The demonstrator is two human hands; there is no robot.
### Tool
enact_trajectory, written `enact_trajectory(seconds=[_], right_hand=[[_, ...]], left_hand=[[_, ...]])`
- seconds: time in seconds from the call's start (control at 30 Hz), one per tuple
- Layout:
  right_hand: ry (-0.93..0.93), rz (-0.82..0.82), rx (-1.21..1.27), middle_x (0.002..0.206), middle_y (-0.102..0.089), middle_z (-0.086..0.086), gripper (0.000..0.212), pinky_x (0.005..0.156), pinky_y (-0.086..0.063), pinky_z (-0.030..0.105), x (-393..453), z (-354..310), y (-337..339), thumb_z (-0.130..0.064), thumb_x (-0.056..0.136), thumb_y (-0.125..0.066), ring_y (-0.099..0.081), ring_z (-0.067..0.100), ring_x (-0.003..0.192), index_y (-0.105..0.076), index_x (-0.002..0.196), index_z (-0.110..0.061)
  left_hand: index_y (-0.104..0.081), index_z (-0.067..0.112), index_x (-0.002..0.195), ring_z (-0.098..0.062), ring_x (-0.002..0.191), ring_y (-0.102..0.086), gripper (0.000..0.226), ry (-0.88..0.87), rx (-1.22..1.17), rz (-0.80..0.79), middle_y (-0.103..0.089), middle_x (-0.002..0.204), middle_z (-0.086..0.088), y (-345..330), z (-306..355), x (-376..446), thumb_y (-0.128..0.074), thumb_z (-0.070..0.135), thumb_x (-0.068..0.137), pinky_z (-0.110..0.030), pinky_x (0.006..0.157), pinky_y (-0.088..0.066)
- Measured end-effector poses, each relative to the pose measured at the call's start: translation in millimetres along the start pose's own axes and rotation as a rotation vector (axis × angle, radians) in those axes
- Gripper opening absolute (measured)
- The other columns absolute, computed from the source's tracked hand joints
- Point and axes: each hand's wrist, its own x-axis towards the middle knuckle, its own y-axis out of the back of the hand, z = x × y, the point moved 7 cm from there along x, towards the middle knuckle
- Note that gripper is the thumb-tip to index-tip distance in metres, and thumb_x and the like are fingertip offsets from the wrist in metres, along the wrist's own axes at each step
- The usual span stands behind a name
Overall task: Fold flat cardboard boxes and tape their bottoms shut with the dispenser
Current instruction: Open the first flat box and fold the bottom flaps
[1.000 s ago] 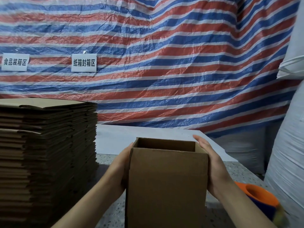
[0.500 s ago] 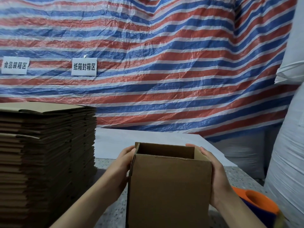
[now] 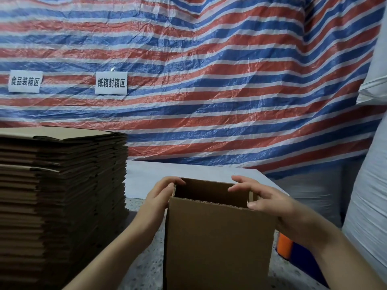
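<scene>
An open-topped cardboard box [image 3: 217, 243] stands upright on the speckled worktop [image 3: 144, 266]. The left hand [image 3: 161, 197] holds the box's left upper edge, grip curled over the rim. The right hand [image 3: 270, 204] hovers at its right rim, fingers loosely spread. Left of the box: a stack of flat cartons [image 3: 60, 201]. Right of it: an orange-and-blue dispenser [image 3: 287, 245], partly hidden.

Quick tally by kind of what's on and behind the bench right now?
Opened cardboard box: 1
Stack of flat boxes: 1, sheets too many to count
Tape dispenser, partly hidden: 1
White wall signs: 2
Hands on box, left, right: 2
Total: 7
</scene>
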Motion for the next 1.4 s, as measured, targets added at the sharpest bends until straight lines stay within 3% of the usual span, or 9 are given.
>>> enact_trajectory(seconds=[0.1,0.23,0.4,0.5,0.73,1.0,1.13,1.27,1.4], right_hand=[[0.003,-0.018,0.001,0.132,-0.042,-0.050,0.061,0.104,-0.045,0.027,3,-1,-4,-0.064,0.057,-0.073,-0.037,-0.010,0.131,-0.068,0.116,-0.052],[-0.005,0.028,0.120,0.128,-0.053,-0.040,0.062,0.100,-0.054,0.034,-3,0,-5,-0.064,0.057,-0.075,-0.056,0.003,0.123,-0.067,0.118,-0.051],[0.038,0.167,0.448,0.135,-0.065,-0.002,0.040,0.098,-0.056,0.040,-4,11,-1,-0.050,0.097,-0.047,-0.063,0.020,0.123,-0.068,0.127,-0.033],[0.061,0.203,0.745,0.135,-0.064,0.012,0.042,0.092,-0.059,0.042,-5,25,3,-0.028,0.097,-0.041,-0.063,0.031,0.122,-0.069,0.125,-0.015],[-0.041,0.202,0.341,0.118,-0.072,-0.010,0.034,0.082,-0.060,0.030,1,38,-12,-0.032,0.088,-0.060,-0.068,0.015,0.113,-0.070,0.118,-0.042],[-0.211,0.180,0.191,0.100,-0.077,0.008,0.026,0.078,-0.061,0.034,4,40,-16,-0.003,0.101,-0.054,-0.074,0.023,0.096,-0.075,0.106,-0.019],[-0.192,0.267,0.190,0.089,-0.075,0.012,0.014,0.060,-0.058,0.028,4,49,-11,-0.006,0.098,-0.060,-0.074,0.021,0.078,-0.071,0.097,-0.012],[-0.145,0.331,0.292,0.083,-0.076,0.011,0.026,0.060,-0.058,0.026,4,48,-10,-0.034,0.092,-0.061,-0.074,0.020,0.073,-0.075,0.072,-0.025],[-0.165,0.344,0.334,0.076,-0.074,0.001,0.041,0.060,-0.055,0.024,8,61,-12,-0.039,0.102,-0.045,-0.071,0.013,0.066,-0.071,0.072,-0.028]], left_hand=[[-0.065,0.046,0.119,-0.019,0.114,-0.063,0.032,0.035,-0.056,-0.042,-0.063,0.126,0.004,0,0,-2,-0.063,0.035,0.090,-0.037,0.091,-0.053],[-0.039,0.046,0.143,-0.026,0.091,-0.073,0.076,0.317,-0.232,-0.172,-0.064,0.128,-0.009,-12,-23,-4,-0.071,0.009,0.085,-0.031,0.062,-0.058],[-0.040,0.045,0.141,-0.029,0.085,-0.072,0.069,0.308,-0.283,-0.040,-0.057,0.135,-0.005,-9,-27,-5,-0.059,-0.001,0.093,-0.030,0.052,-0.055],[-0.063,0.038,0.112,-0.024,0.080,-0.070,0.047,0.199,-0.268,0.019,-0.061,0.121,0.002,-6,-21,-6,-0.058,-0.005,0.092,-0.029,0.049,-0.052],[-0.072,0.034,0.109,-0.015,0.072,-0.071,0.039,0.291,-0.156,-0.092,-0.075,0.096,-0.006,-12,-21,-9,-0.050,0.003,0.099,-0.022,0.051,-0.052],[-0.072,0.041,0.103,-0.020,0.071,-0.071,0.030,0.326,-0.135,-0.141,-0.075,0.088,-0.008,-10,-21,-9,-0.054,0.017,0.098,-0.027,0.054,-0.054],[-0.071,0.022,0.094,-0.021,0.066,-0.067,0.018,0.284,-0.164,-0.129,-0.071,0.085,-0.013,-6,-20,-10,-0.057,0.010,0.096,-0.028,0.050,-0.051],[-0.069,0.011,0.079,-0.026,0.072,-0.062,0.026,0.217,-0.068,0.006,-0.068,0.081,-0.014,-6,-21,-9,-0.053,0.017,0.100,-0.032,0.060,-0.048],[-0.071,0.018,0.106,-0.022,0.104,-0.069,0.068,0.258,-0.024,-0.118,-0.075,0.104,-0.005,-7,-25,-8,-0.031,0.070,0.087,-0.039,0.092,-0.050]])
